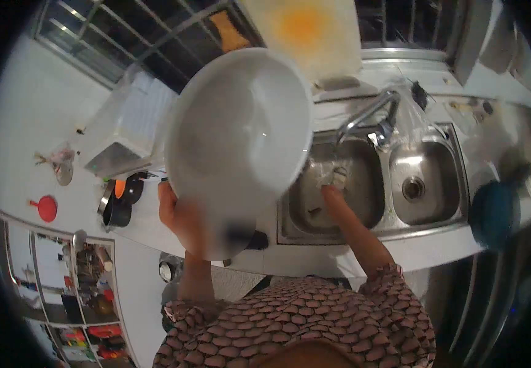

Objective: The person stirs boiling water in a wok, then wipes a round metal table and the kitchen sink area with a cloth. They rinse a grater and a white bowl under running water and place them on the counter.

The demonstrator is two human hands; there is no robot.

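Observation:
A large white bowl (242, 124), tilted with its hollow side towards me, is held up at the left of the sink. My left hand (180, 216) grips its lower left rim; part of that hand is blurred. Over the left basin of the steel double sink (362, 198), my right hand (334, 191) is under the faucet (369, 115), at a small pale, wet thing (339, 175) that I cannot name. Whether the fingers close on it cannot be told. A small dark piece (314, 210) lies on the basin floor.
Right of the sink stands a teal round container (495, 214). Dark pans (118, 207) are at the counter's left. A white box-like rack (129, 133) is behind the bowl's left side. A clear plastic bag (405, 110) sits behind the faucet. Open shelves (63, 285) stand at the lower left.

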